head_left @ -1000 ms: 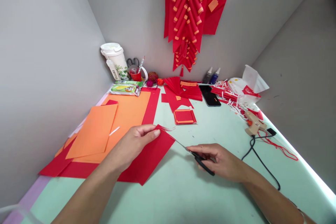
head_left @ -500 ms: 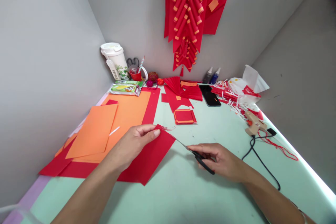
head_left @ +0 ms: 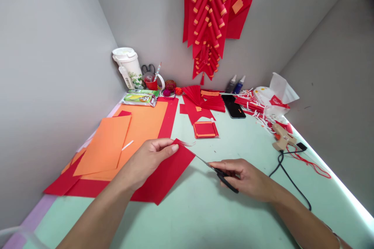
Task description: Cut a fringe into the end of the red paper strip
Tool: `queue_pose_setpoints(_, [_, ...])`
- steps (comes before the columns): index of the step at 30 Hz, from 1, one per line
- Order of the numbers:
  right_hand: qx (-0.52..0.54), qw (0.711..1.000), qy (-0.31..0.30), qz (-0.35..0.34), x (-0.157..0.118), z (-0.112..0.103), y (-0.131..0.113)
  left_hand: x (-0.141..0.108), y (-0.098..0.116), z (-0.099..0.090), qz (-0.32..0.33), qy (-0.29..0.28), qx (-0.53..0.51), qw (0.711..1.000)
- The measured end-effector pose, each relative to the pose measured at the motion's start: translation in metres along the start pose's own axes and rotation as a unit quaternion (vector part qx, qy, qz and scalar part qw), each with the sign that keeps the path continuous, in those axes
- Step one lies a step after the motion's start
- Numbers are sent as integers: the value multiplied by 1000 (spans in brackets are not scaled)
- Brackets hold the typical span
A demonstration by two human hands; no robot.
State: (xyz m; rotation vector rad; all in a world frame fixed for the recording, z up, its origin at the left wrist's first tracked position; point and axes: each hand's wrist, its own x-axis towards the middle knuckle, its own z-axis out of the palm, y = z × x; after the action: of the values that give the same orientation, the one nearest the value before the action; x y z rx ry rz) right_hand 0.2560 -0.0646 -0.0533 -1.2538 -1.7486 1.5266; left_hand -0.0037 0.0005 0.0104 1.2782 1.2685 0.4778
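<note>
My left hand (head_left: 156,155) pinches a sheet of red paper (head_left: 173,173) near its top corner, thumb on top. Thin fringe strips (head_left: 185,143) fan out from the sheet's upper edge. In my right hand (head_left: 239,177) are black-handled scissors (head_left: 223,177), with my fingers through and around the handles. Their blades lie at the paper's right corner, just below the fringe; how far they are apart I cannot make out. Under my left forearm and the held sheet lie more red paper (head_left: 90,190) and orange sheets (head_left: 102,148).
Farther back lie a small red and orange paper piece (head_left: 205,129), folded red paper fans (head_left: 193,97) and a phone (head_left: 233,107). A glue gun (head_left: 283,137) with a black cord is at right. A white cup (head_left: 128,66) stands back left; red paper firecrackers (head_left: 209,11) hang on the wall.
Almost nothing differs. The lower corner of the held red paper has shifted slightly left; both hands and the scissors stay in place.
</note>
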Motion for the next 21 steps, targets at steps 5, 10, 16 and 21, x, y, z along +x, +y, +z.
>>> queue_pose_setpoints(5, [6, 1000, -3, 0, 0, 0, 1, 1, -2, 0, 3, 8, 6, 1000])
queue_pose_setpoints(10, [-23, 1000, 8, 8, 1, 1, -3, 2, -5, 0, -5, 6, 24, 1000])
queue_pose_setpoints(16, [-15, 1000, -1, -1, 2, 3, -7, -1, -2, 3, -14, -1, 30, 999])
queue_pose_setpoints(21, [-3, 1000, -3, -9, 2, 3, -4, 0, -4, 2, -18, -10, 38, 999])
